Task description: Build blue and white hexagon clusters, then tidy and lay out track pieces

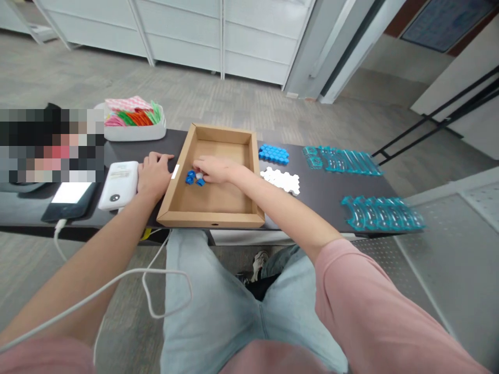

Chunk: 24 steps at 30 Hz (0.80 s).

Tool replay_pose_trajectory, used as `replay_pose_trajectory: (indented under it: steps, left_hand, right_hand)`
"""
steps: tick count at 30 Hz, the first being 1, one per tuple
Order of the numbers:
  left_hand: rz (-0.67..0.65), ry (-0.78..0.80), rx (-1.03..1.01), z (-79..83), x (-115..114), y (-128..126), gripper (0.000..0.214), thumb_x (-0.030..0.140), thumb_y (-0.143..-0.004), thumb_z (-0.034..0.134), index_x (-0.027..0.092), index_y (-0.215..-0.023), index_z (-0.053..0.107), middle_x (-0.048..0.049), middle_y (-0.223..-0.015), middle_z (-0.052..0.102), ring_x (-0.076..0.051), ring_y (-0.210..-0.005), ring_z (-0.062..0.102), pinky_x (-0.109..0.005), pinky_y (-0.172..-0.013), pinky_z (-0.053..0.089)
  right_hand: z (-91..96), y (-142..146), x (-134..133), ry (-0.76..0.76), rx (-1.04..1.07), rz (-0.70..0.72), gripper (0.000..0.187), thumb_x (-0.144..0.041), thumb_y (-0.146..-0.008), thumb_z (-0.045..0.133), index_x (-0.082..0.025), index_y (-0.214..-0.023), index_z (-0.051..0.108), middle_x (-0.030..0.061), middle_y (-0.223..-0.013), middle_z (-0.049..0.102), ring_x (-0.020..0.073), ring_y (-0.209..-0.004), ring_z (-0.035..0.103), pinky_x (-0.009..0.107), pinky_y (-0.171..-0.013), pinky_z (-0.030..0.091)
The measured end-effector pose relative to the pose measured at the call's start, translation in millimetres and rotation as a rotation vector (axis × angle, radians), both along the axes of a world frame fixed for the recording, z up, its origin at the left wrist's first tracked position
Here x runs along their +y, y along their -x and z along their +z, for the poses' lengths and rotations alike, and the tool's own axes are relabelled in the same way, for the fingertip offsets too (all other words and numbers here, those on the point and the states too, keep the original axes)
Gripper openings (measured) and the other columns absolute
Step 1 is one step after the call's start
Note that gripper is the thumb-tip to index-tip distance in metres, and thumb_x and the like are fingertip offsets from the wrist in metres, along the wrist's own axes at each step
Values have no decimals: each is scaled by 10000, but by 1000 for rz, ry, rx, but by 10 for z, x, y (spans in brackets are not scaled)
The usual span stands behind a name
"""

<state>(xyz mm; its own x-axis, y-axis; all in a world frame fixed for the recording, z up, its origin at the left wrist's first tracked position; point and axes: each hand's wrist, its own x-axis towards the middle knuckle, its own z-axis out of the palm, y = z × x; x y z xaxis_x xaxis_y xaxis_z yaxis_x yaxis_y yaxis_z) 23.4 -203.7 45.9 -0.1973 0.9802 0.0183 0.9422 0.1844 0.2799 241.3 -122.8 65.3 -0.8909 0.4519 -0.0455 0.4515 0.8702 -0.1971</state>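
My right hand point(213, 169) reaches into a shallow cardboard tray point(212, 215) on the dark table, fingers curled over a small cluster of blue hexagonal pieces point(191, 177) with a white piece point(199, 176) among them at the tray's left side. Whether the fingers pinch a piece is hard to make out. My left hand point(155, 173) lies flat on the table against the tray's left wall, fingers stretched out and holding nothing.
A white power bank point(119, 185) and a phone point(70, 200) with a white cable lie to the left. A white bin of coloured sheets point(134, 120) stands behind. Blue hexagons point(274, 154), white hexagons point(283, 179) and teal curved pieces point(380, 214) lie right of the tray.
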Motion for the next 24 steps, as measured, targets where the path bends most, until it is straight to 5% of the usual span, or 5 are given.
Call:
replay_pose_trajectory:
  steps: [5, 10, 17, 21, 24]
  left_hand:
    - [14, 29, 18, 49, 7, -17, 657, 380, -1142, 470, 91, -1718, 596, -325, -1698, 520, -485, -1563, 514, -639, -1312, 416]
    - [36, 56, 55, 70, 21, -37, 697, 374, -1113, 432, 83, -1729, 583, -317, -1691, 520, -496, -1567, 513, -633, -1327, 423]
    - [47, 79, 79, 76, 41, -17, 731, 418, -1096, 401, 118, -1742, 567, -298, -1680, 520, -485, -1571, 507, -613, -1353, 416]
    - [43, 81, 88, 55, 44, 16, 722, 444, -1115, 351, 135, -1729, 572, -278, -1679, 530, -471, -1570, 505, -612, -1356, 417]
    - [38, 90, 120, 34, 52, 42, 731, 471, -1117, 348, 127, -1720, 576, -283, -1668, 541, -464, -1561, 521, -600, -1341, 438]
  right_hand:
    - [-6, -32, -120, 75, 101, 23, 204, -51, -978, 730, -230, -983, 633, 104, -1141, 785, 278, -1033, 716, 369, -846, 480]
    - [64, -367, -117, 454, 550, -56, 259, -116, -907, 783, -246, -957, 565, -17, -957, 742, 191, -929, 710, 307, -836, 522]
    - [164, -2073, -185, 568, 989, -291, 414, -396, -905, 911, -258, -1230, 694, -1, -1060, 770, 168, -934, 698, 303, -836, 586]
    - [-129, -2979, -351, 413, 1037, -690, 344, -474, -891, 877, -271, -1136, 745, 16, -998, 771, 209, -920, 718, 360, -857, 618]
    - [-408, -3311, -492, 359, 1059, -892, 342, -449, -798, 883, -271, -1034, 712, 27, -990, 807, 213, -872, 730, 369, -830, 616]
